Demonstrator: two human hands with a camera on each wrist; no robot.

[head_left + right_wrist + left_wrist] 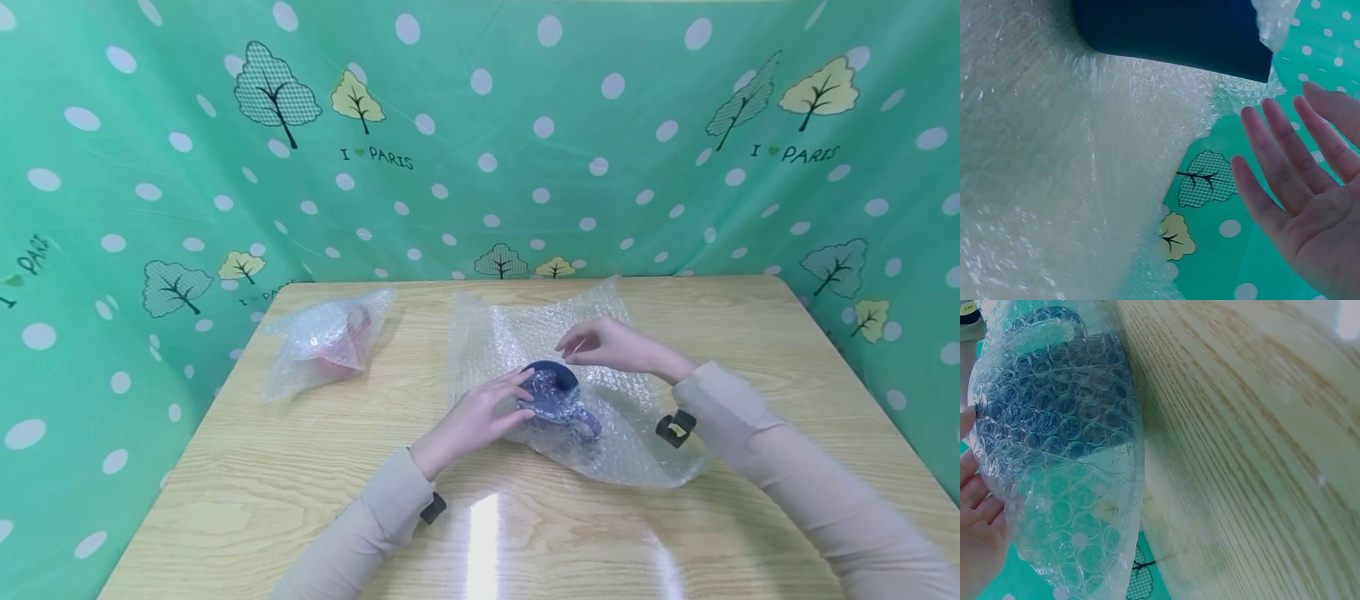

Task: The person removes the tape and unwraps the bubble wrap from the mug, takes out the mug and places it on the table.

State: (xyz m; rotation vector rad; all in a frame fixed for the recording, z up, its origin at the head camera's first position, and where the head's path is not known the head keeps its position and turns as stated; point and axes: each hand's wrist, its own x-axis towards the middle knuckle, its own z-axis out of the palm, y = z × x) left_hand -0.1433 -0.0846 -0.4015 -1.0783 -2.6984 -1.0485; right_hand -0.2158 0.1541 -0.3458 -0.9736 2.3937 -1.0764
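A dark blue mug [564, 375] lies tilted on a sheet of bubble wrap [480, 333], its open end partly showing. Part of the wrap covers its near side and the handle [589, 423]. My left hand [483, 410] holds the mug from the left through the wrap, thumb on the near side and fingers by the rim. In the left wrist view, that hand [982, 512] touches the wrapped mug [1054, 394]. Just beyond the rim, my right hand [611, 343] hovers with loosely bent fingers. The right wrist view shows this hand [1316, 187] apart from the mug [1172, 31].
Another bubble-wrapped bundle [330, 342], with something pinkish red inside, lies at the table's back left. The wooden table [247, 483] meets a green dotted cloth [450, 167] behind and at the sides. Each sleeve has a black wrist device [675, 427] near its cuff.
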